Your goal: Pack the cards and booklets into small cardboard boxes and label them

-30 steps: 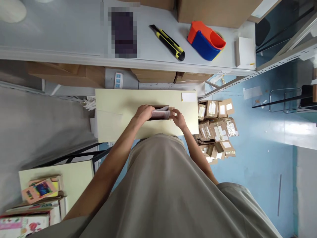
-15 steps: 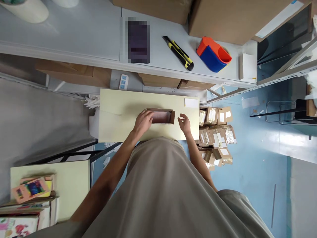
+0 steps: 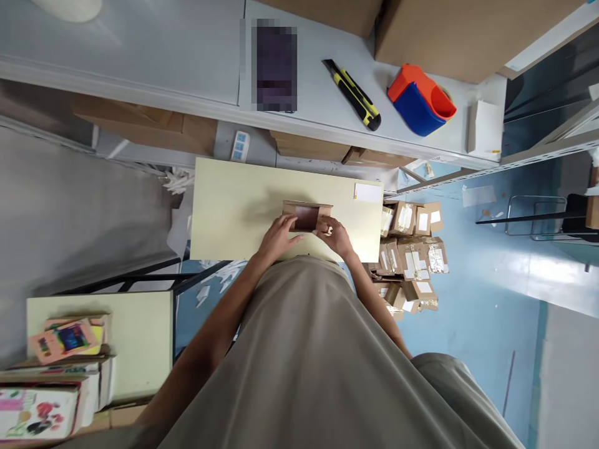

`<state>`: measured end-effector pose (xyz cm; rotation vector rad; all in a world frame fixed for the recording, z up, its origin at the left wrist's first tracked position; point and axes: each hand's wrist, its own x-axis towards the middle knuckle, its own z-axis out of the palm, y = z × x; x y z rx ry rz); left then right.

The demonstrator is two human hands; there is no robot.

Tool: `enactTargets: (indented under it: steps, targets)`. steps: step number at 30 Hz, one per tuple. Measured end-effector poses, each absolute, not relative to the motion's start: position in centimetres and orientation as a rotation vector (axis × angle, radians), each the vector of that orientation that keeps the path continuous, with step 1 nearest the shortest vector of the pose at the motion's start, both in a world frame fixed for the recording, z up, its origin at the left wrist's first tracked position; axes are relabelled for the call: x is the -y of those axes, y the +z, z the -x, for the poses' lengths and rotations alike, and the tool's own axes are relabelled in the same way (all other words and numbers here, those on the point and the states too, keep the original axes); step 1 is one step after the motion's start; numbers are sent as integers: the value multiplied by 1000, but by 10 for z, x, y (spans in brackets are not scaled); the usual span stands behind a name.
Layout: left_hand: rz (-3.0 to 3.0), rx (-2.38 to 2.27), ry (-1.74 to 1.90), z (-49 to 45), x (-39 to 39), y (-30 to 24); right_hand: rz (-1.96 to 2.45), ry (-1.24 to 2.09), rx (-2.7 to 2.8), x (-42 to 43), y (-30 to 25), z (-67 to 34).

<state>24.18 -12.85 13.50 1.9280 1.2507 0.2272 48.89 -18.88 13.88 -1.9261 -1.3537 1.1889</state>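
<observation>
A small brown cardboard box (image 3: 307, 217) lies on the pale yellow tabletop (image 3: 229, 212), its top uncovered and its inside dark. At its left end my left hand (image 3: 277, 238) has its fingers over the end flap, with the thumb stretched along the near side. My right hand (image 3: 336, 237) grips the right end, fingers bent over the flap there. Both end flaps lean inward over the opening. A small pale patch shows by the right fingers; I cannot make out what it is. The fingertips are partly hidden.
Behind the table, a grey shelf (image 3: 187, 68) carries a utility knife (image 3: 353, 93), an orange and blue tape dispenser (image 3: 421, 100) and large cartons (image 3: 468, 37). Several taped boxes (image 3: 414, 255) are piled on the floor at right. A side table (image 3: 145, 337) at left bears flattened printed boxes (image 3: 42, 411).
My right hand has moved left from beside the box onto its right end. The end flaps have folded inward, so less of the inside shows. The view has shifted slightly.
</observation>
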Motion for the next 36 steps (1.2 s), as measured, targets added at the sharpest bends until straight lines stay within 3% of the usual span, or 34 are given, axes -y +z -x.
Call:
enactTargets:
  steps: [13,20,36]
  targets:
    - [-1934,-1470,369,-239,92,119,2261,838,1424,171,125,-499]
    - [-1743,-1528,461,-233,99,99,2128,984,1361,181,111,-501]
    - [-1645,-1488,568,-251,112,110,2084,935,1094,203,113,-521]
